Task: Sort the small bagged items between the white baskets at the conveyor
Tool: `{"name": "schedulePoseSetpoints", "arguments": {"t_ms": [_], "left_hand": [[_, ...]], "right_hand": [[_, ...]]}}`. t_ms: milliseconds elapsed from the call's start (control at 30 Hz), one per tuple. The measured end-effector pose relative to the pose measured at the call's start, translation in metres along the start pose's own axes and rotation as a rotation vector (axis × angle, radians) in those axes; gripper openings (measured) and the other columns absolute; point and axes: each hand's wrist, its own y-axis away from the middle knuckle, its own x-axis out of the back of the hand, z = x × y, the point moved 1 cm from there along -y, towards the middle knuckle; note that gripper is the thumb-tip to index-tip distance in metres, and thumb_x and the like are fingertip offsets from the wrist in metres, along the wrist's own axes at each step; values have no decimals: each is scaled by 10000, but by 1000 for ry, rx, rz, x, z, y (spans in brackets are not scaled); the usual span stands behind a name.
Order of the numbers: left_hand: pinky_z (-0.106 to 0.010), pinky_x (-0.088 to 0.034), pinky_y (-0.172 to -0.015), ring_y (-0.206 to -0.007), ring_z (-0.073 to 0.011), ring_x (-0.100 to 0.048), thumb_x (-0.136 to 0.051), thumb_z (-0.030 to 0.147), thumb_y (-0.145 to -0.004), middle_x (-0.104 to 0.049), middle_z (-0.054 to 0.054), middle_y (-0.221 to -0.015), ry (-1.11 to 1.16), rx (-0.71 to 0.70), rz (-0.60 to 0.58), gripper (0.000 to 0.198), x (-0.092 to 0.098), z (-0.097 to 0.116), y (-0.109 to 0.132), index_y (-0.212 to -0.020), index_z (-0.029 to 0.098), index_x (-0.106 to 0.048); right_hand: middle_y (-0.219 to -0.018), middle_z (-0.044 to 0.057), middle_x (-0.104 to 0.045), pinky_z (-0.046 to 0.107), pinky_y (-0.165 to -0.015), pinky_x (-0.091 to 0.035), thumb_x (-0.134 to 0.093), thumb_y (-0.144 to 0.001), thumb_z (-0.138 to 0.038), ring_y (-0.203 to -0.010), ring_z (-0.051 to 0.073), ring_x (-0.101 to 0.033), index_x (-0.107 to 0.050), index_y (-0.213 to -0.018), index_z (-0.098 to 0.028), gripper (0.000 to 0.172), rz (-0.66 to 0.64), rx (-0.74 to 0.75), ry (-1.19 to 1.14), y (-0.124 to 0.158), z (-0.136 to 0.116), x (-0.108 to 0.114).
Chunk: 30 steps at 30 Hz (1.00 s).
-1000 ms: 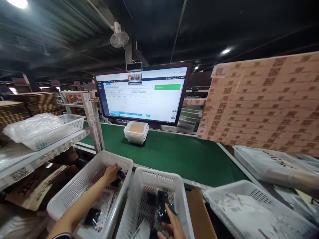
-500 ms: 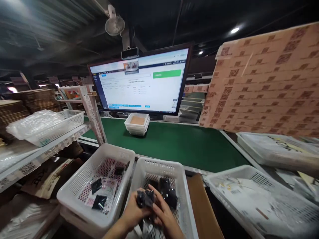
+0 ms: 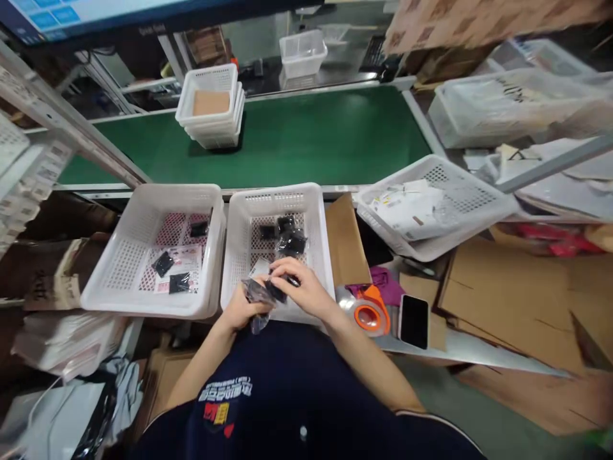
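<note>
While the left hand point(image 3: 239, 309) is gripping packets point(image 3: 260, 292), the right hand point(image 3: 304, 287) is pinching them; shirt lettering point(image 3: 226, 388) and monitor label point(image 3: 152, 30) are looking blurred.

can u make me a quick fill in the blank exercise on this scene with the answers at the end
1. With the left hand and the right hand both at the dark wrapped items, the hand nearer the phone is the ____ one.
2. The tape dispenser beside the phone has a bright ____ frame.
3. The stack of white baskets stands on a conveyor belt whose colour is ____.

Missing words: right; orange; green
</note>
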Motion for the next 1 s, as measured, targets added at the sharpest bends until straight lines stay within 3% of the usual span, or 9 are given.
{"name": "schedulePoseSetpoints", "arguments": {"t_ms": [133,233,300,400,500,633,733,867,1000], "left_hand": [[-314,-566,-701,-841,-233,-730,-978,380,-568,-796,-93,-964,164,152,183,508,7,3,1,-995,175,-795],[-280,-530,-635,-645,-170,-674,-995,432,-571,-755,-53,-744,97,196,239,551,12,0,0,-992,128,-809],[-265,-539,-651,-660,-154,-671,-1007,435,-571,-757,-51,-755,53,167,260,476,14,-4,-1,-872,132,-798],[-276,-580,-693,-756,-179,-712,-986,499,-646,-784,-62,-862,27,160,244,478,14,-11,-3,-928,160,-802],[-329,-625,-709,-827,-231,-748,-933,635,-702,-791,-85,-956,120,252,122,635,13,-13,-3,-1125,185,-785],[-364,-652,-698,-808,-228,-746,-878,701,-757,-782,-99,-1061,186,305,4,717,23,-1,7,-1274,230,-722],[-384,-658,-837,-1000,-258,-775,-833,585,-864,-740,-130,-1308,-91,79,91,556,53,27,12,-1270,229,-697],[-441,-590,-1025,-1055,-261,-753,-783,396,-915,-711,-124,-1363,-815,-267,379,425,116,83,-15,-1292,224,-687],[-538,-498,-1121,-1251,-367,-666,-772,263,-915,-565,-176,-1571,-1416,28,462,577,172,111,-82,-1469,209,-620]], "right_hand": [[-1518,136,-628,575,-1259,-428,-650,-1013,-540,-1469,323,-553,-742,-1251,-270,372,288,73,165,-16,-6,18],[-1786,158,-307,671,-1330,-278,-756,-880,-693,-1675,405,-229,-507,-1610,-265,881,144,-36,329,-24,-7,24],[-1734,190,-404,653,-1296,-349,-811,-823,-700,-1624,413,-350,-427,-1664,-241,1032,-38,-89,320,-22,-7,18],[-1348,140,-739,494,-1049,-569,-814,-866,-589,-1185,311,-718,-566,-1544,-234,804,-227,-102,210,-13,-6,1],[-926,39,-735,333,-729,-539,-741,-931,-538,-768,183,-649,-751,-1132,-209,386,-192,-104,103,-9,-2,-8],[-719,-6,-602,305,-589,-478,-706,-916,-622,-640,162,-546,-732,-1004,-187,444,-43,-216,48,-15,10,10],[-1164,142,-733,464,-882,-616,-654,-929,-665,-1024,302,-708,-673,-1355,-173,651,194,-230,248,-17,19,33],[-1672,230,-431,642,-1227,-453,-651,-926,-710,-1488,406,-522,-345,-1676,-207,954,247,-203,409,-12,29,43],[-1657,225,-439,634,-1170,-530,-637,-943,-727,-1431,391,-590,-346,-1670,-242,921,184,-172,338,-7,36,32]]}}
